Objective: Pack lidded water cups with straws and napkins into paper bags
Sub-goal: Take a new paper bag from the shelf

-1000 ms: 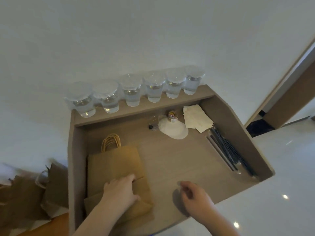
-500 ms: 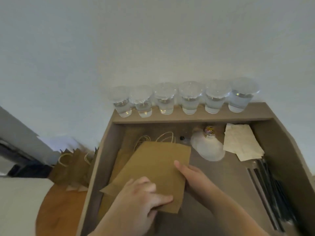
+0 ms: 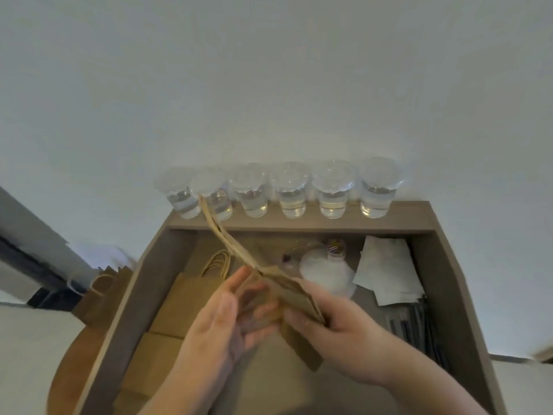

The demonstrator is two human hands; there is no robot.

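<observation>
Right hand (image 3: 344, 330) grips the low end of a folded bag (image 3: 294, 296): thumb on the upper face, fingers curled under. Left hand (image 3: 221, 319) is flat, fingers mostly straight, laid against the bag's left face. Fingertips are motion-blurred, so I cannot tell whether any of them hook the paper.

The bag is lifted off the tray (image 3: 449, 295), edge-on to the camera and tilted. Its far end points at the back-left corner and overlaps the second cup from the left in view.

Under the hands, the bag stack (image 3: 179, 304) lies flat along the tray's left edge, handles (image 3: 218, 262) toward the back.

Six lidded cups (image 3: 291, 193) with water stand in a row on the tray's back ledge, against the wall.

Napkins (image 3: 389, 271) sit in the back-right corner, with straws (image 3: 419, 324) just in front of them along the right edge. A white disc (image 3: 326, 274) sits mid-back, and a small jar (image 3: 336, 247) behind it touches it.

Outside the tray, past its left edge, more bags (image 3: 101, 289) stand upright on a round wooden table (image 3: 74, 354).
</observation>
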